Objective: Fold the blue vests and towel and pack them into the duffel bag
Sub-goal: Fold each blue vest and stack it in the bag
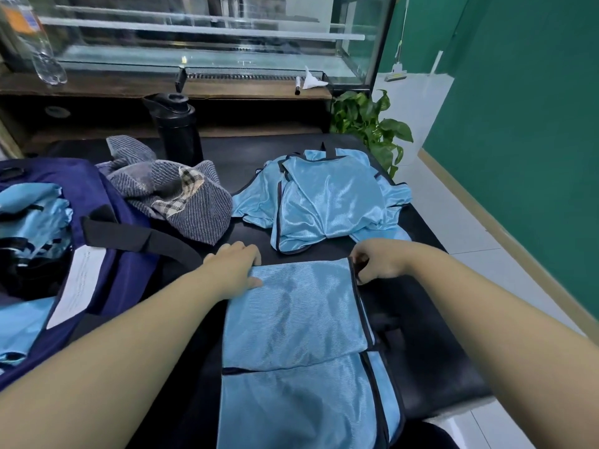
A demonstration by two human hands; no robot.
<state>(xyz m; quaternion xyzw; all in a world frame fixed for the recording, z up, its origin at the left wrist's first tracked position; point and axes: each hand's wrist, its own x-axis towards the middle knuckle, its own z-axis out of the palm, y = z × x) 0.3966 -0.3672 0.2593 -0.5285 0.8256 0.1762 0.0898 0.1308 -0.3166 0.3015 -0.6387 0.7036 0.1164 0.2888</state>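
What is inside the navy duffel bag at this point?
The duffel bag holds light blue vests with black trim, stacked at its open top. Whatever lies beneath them, and the bag's bottom, is covered.

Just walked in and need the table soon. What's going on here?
A person is folding a blue vest flat on the black table. The left hand presses its far left corner; the right hand pinches the far right corner. More vests and a towel lie unfolded behind. The duffel bag at left already holds some vests.
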